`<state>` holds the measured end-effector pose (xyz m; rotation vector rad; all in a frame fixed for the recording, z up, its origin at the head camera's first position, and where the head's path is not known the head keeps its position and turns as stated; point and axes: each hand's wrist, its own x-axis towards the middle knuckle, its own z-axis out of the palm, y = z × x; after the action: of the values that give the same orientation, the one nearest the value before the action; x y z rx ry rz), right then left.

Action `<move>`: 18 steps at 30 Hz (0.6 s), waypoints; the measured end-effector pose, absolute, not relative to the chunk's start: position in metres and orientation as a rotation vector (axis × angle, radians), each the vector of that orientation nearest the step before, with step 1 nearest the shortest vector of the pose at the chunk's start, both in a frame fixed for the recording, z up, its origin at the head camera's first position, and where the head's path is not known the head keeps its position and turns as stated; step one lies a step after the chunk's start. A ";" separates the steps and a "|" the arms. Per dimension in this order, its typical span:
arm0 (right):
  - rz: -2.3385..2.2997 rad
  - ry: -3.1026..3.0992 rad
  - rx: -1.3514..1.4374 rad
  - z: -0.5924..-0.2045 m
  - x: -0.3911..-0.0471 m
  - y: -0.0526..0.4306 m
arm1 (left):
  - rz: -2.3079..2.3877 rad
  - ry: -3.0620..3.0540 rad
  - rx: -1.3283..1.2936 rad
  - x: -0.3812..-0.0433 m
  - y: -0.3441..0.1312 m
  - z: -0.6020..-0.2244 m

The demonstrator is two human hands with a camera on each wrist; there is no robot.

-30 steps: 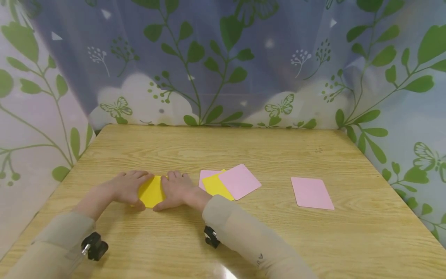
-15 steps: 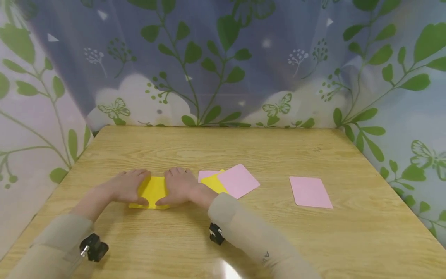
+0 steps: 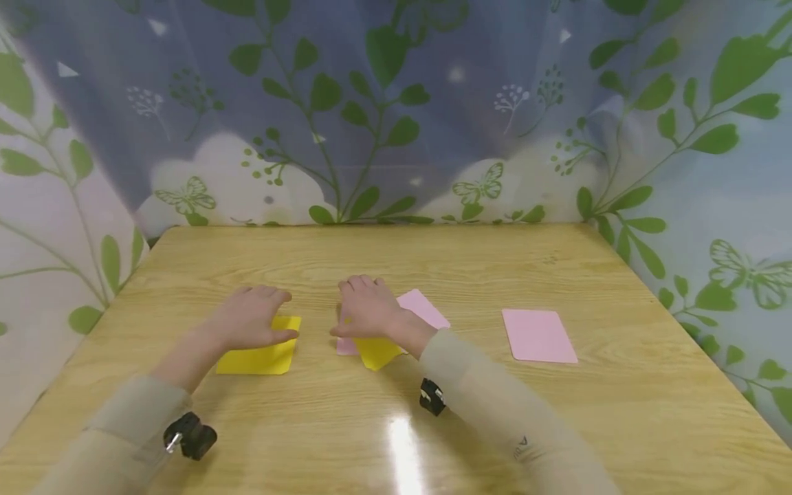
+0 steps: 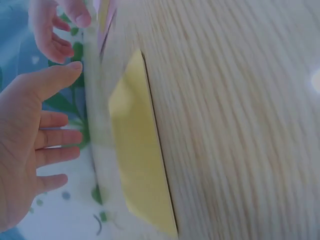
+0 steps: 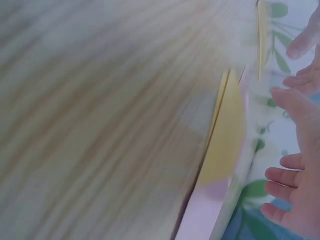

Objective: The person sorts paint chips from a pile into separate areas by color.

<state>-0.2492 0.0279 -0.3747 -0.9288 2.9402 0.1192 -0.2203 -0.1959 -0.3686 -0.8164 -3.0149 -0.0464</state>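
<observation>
My left hand (image 3: 254, 320) hovers with straight fingers over a yellow card (image 3: 258, 359) on the table's left side. In the left wrist view a gap shows between that hand (image 4: 30, 135) and the yellow card (image 4: 140, 150). My right hand (image 3: 371, 309) is spread above an overlapping group of cards and covers part of it. From under it show a yellow card (image 3: 377, 353), a pink card (image 3: 425, 309) and a pink edge at the left. In the right wrist view this hand (image 5: 300, 165) holds nothing, its fingers apart from the cards.
A single pink card (image 3: 540, 335) lies farther right on the wooden table (image 3: 470, 268). A leaf-patterned curtain (image 3: 396, 151) hangs behind the table and along both sides. A small black mount (image 3: 188, 436) is on the left sleeve, and another (image 3: 432, 397) on the right.
My right hand has left the yellow card at the left and moved right, over the overlapping cards. The yellow there now reaches closer to the front. My left hand stays near the left card.
</observation>
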 end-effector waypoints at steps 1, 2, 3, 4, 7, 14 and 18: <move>0.114 2.938 -0.931 -0.375 -0.250 0.035 | -0.043 -3.008 -0.814 -0.221 -0.192 -0.369; 0.105 2.934 -0.934 -0.375 -0.251 0.042 | -0.041 -3.005 -0.807 -0.222 -0.188 -0.369; 0.104 2.930 -0.942 -0.375 -0.251 0.049 | -0.040 -3.005 -0.804 -0.223 -0.183 -0.369; 0.105 2.929 -0.954 -0.375 -0.252 0.055 | -0.040 -3.003 -0.797 -0.224 -0.179 -0.369; 0.082 2.935 -0.972 -0.373 -0.255 0.073 | -0.038 -2.994 -0.787 -0.225 -0.164 -0.368; 0.040 2.996 -1.072 -0.379 -0.263 0.113 | -0.074 -2.990 -0.805 -0.226 -0.130 -0.377; 0.016 2.987 -1.120 -0.383 -0.267 0.134 | -0.050 -3.006 -0.812 -0.227 -0.113 -0.382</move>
<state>-0.2674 0.1335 -0.3830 -1.1199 2.9874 0.0158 -0.2273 -0.1129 -0.3815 -0.8116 -3.0058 -0.0504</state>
